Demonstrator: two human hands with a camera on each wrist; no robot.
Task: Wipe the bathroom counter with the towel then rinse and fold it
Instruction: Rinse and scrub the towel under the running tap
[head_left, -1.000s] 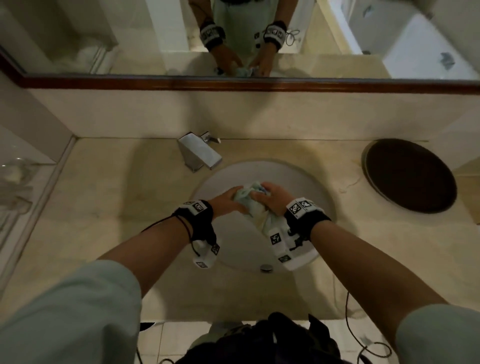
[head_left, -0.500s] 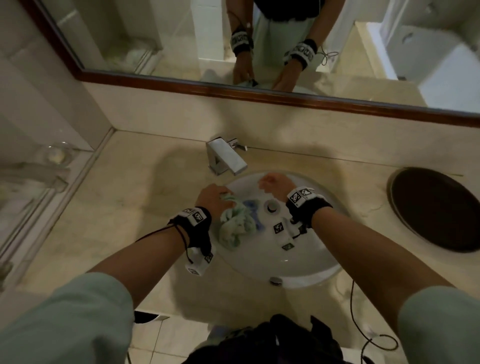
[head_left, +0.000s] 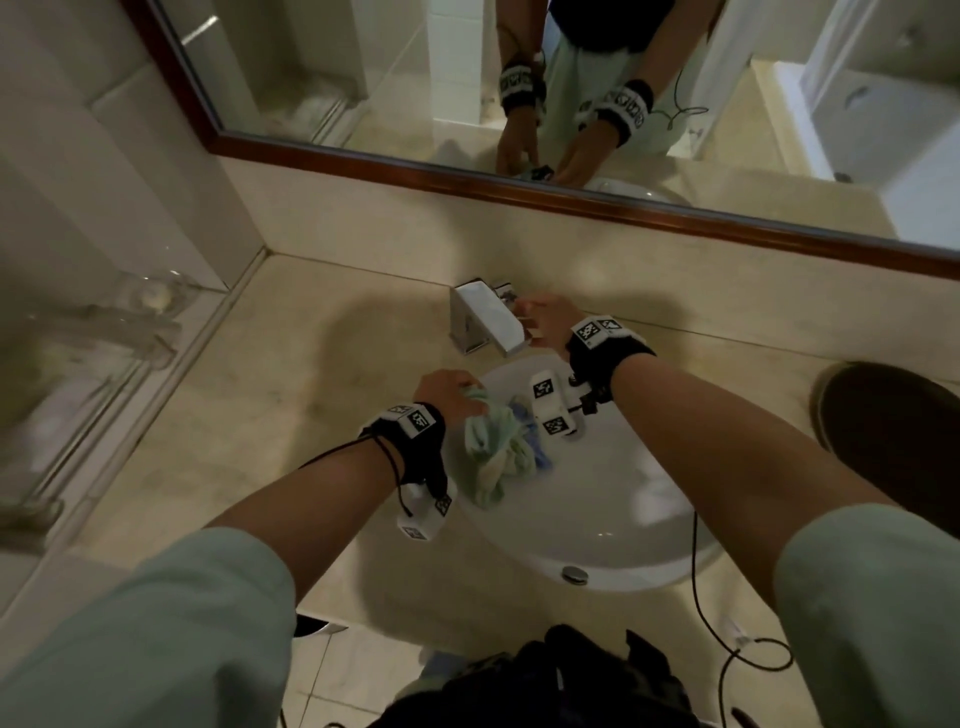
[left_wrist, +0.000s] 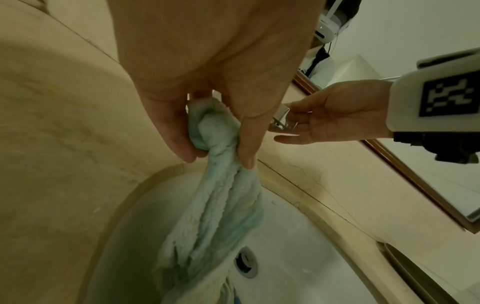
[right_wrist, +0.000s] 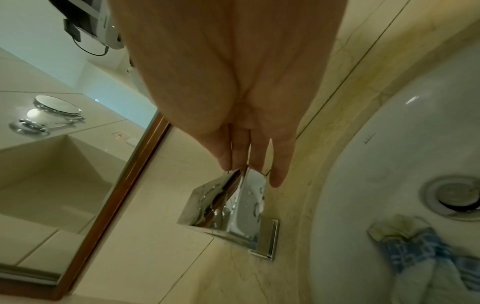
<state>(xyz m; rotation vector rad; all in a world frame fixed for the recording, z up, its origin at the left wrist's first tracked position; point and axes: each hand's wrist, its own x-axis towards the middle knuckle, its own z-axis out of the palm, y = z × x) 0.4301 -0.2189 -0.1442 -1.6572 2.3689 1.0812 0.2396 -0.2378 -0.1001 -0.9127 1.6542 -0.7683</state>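
Note:
A crumpled pale green towel (head_left: 493, 452) with a blue patch hangs into the white sink (head_left: 613, 525). My left hand (head_left: 451, 391) grips its bunched top at the sink's left rim; in the left wrist view the left hand (left_wrist: 218, 159) has thumb and fingers pinching the towel (left_wrist: 218, 205). My right hand (head_left: 543, 322) is up at the chrome faucet (head_left: 483, 325). In the right wrist view its straight fingers (right_wrist: 249, 156) touch the top of the faucet (right_wrist: 233, 205). No water stream is visible. The towel's lower end (right_wrist: 426, 259) lies near the drain (right_wrist: 454, 195).
The beige stone counter (head_left: 291, 395) surrounds the sink. A dark round tray (head_left: 898, 441) sits at the right. A wood-framed mirror (head_left: 571, 200) runs along the back wall. A glass shelf with a dish (head_left: 150, 299) is at the left. A cable (head_left: 698, 597) hangs below my right arm.
My right hand has let go of the towel and moved up and back to the faucet. My left hand now holds the towel alone at the sink's left side.

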